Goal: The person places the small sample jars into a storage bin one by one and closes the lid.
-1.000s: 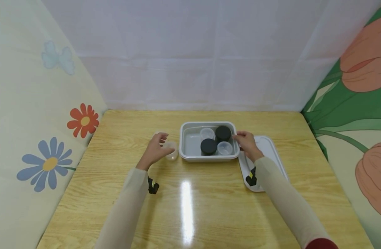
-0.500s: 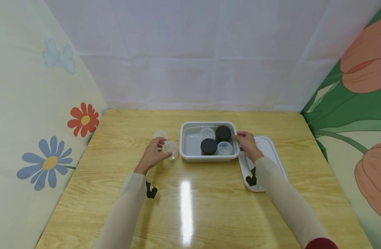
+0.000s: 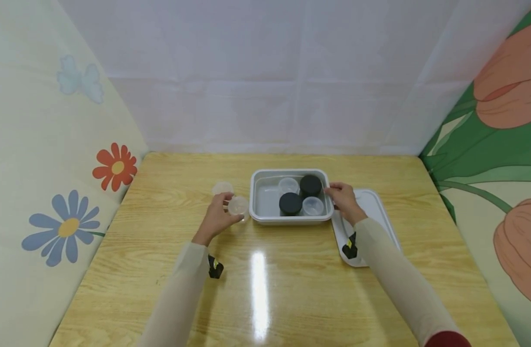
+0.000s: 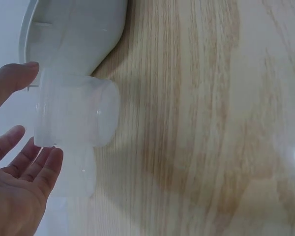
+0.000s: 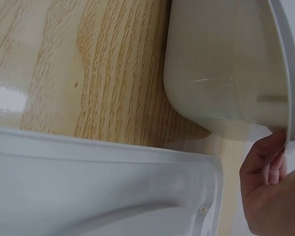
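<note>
In the head view my left hand (image 3: 215, 217) holds a clear plastic cup (image 3: 238, 206) left of the white bin. The left wrist view shows the thumb at one side of the cup's (image 4: 78, 110) rim and the fingertips at the other. Just behind it is a second clear cup (image 3: 222, 187). My right hand (image 3: 344, 200) pinches the right rim of the white bin (image 3: 265, 220), thumb and fingers on either side of the edge. Inside the bin, toward its right, sit two round black-topped containers (image 3: 290, 204) and two clear cups (image 3: 313, 206).
A white lid (image 3: 374, 205) lies on the wooden table (image 3: 300, 284) right of the bin, partly under my right forearm. White cloth (image 3: 265, 115) hangs behind the table. Flower-printed panels (image 3: 66, 144) stand along both sides.
My left hand has closed in on the nearer clear cup and taken hold of it; the cup has shifted slightly. The right hand stays on the bin's rim.
</note>
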The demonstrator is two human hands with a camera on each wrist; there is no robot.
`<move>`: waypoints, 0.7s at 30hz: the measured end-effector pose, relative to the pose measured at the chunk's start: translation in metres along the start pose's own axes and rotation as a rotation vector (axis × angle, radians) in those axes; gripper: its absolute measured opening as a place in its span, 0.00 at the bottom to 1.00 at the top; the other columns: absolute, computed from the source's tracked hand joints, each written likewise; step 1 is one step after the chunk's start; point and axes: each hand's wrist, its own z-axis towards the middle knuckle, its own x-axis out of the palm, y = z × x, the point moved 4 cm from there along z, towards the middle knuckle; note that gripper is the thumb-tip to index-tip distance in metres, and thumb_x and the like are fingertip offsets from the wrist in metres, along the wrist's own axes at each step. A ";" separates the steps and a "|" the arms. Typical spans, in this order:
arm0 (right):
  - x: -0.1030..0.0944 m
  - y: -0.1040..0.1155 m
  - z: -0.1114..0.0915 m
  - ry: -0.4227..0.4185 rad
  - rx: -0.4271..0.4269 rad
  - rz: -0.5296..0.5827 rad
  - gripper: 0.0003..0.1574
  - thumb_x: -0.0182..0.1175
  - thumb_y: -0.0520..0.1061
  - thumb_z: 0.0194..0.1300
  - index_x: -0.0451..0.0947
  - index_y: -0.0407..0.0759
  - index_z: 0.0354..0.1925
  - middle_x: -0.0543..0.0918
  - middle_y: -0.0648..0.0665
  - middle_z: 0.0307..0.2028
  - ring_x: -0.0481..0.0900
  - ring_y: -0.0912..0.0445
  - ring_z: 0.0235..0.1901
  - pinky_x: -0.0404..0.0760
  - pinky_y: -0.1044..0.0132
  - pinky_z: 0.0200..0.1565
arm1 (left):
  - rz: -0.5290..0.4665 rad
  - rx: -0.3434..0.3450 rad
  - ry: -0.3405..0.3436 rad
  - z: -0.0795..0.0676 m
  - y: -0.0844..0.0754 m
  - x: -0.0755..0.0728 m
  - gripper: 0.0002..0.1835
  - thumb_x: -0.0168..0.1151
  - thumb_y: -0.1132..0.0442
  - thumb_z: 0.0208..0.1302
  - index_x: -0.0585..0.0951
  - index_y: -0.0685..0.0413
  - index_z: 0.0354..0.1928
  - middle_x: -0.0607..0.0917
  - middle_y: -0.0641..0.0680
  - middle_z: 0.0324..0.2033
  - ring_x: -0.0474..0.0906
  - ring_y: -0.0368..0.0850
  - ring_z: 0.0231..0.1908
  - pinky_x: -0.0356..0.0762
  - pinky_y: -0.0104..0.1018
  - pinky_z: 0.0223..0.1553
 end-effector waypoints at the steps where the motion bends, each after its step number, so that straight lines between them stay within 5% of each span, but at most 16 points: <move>1: 0.000 0.000 0.000 -0.001 0.000 -0.001 0.29 0.50 0.45 0.71 0.62 0.38 0.67 0.70 0.37 0.61 0.71 0.51 0.55 0.77 0.60 0.48 | 0.000 0.004 -0.003 0.000 0.000 0.001 0.40 0.73 0.67 0.47 0.65 0.69 0.62 0.70 0.68 0.56 0.70 0.62 0.55 0.73 0.52 0.57; 12: 0.000 0.002 -0.001 -0.003 -0.010 -0.004 0.28 0.51 0.45 0.70 0.64 0.37 0.65 0.73 0.38 0.58 0.74 0.55 0.47 0.77 0.69 0.36 | -0.041 -0.003 -0.023 0.002 0.007 0.014 0.42 0.73 0.67 0.48 0.63 0.69 0.65 0.70 0.69 0.58 0.70 0.63 0.56 0.72 0.53 0.56; 21: 0.000 0.002 -0.002 0.004 -0.005 0.000 0.28 0.51 0.46 0.71 0.64 0.37 0.65 0.73 0.39 0.56 0.74 0.56 0.44 0.76 0.69 0.35 | -0.051 -0.011 -0.026 0.003 0.010 0.019 0.43 0.72 0.67 0.49 0.62 0.68 0.66 0.68 0.69 0.61 0.68 0.64 0.58 0.70 0.55 0.58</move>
